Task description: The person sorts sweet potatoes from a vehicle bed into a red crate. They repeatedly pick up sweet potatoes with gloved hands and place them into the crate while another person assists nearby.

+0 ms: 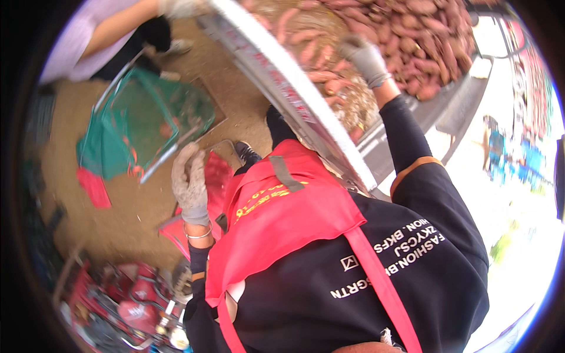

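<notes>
My right hand (364, 59), in a pale work glove, reaches over a metal side panel (282, 79) among reddish sweet potatoes (423, 39). Its fingers are blurred and curled downward, so whether they grip a root cannot be told. Loose sweet potatoes (324, 77) lie around it on a wet-looking brown surface (353, 103). My left hand (190, 181), in a soiled glove, hangs beside my red apron (282, 207) with nothing in it. The fingers are slightly bent and apart. Below it is red mesh material (216, 176).
Left of me on the dirt floor stands a metal frame (159, 165) with green netting (185, 103). A co-worker's gloved hand (183, 8) is at the panel's far end. Red machinery (139, 304) sits lower left. Blue objects (516, 154) appear outside at right.
</notes>
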`<act>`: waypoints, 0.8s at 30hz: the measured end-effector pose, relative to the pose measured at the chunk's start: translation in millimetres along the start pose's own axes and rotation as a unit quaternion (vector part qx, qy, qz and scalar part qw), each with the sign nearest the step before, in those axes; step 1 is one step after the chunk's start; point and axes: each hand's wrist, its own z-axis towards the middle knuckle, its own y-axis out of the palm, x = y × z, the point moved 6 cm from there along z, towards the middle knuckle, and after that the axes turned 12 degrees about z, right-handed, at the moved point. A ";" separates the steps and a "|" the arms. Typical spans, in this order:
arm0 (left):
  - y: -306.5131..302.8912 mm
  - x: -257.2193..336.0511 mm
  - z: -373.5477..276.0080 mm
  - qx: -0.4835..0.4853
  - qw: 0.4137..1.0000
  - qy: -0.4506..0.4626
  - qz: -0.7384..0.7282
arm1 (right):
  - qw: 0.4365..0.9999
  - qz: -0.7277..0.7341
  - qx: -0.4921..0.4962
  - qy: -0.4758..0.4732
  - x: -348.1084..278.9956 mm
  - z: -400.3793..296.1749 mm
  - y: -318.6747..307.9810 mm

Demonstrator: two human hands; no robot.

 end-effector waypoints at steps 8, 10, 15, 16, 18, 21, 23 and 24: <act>235.4 147.2 117.7 -0.264 0.937 0.226 0.013 | 0.811 0.084 -0.309 0.490 124.7 -205.4 88.9; 274.6 143.4 123.5 -0.307 0.916 0.250 0.063 | 0.850 0.106 -0.279 0.433 113.5 -203.5 104.9; 320.6 139.1 119.4 -0.334 0.842 0.353 0.233 | 0.944 0.026 -0.074 0.321 103.6 -194.2 162.7; 323.4 139.7 121.5 -0.334 0.832 0.369 0.244 | 0.928 0.029 -0.114 0.352 108.4 -190.5 169.7; 326.9 134.9 129.1 -0.369 0.843 0.297 0.254 | 0.899 0.059 -0.194 0.388 117.6 -180.0 174.6; 327.2 112.3 144.4 -0.407 0.867 0.179 0.223 | 0.868 0.247 -0.269 0.337 110.4 -169.2 126.9; 334.1 112.0 152.4 -0.411 0.884 0.126 0.186 | 0.847 0.377 -0.163 0.337 139.9 -167.4 117.8; 337.2 119.4 155.1 -0.406 0.892 0.108 0.168 | 0.788 0.463 -0.139 0.381 138.9 -158.2 105.7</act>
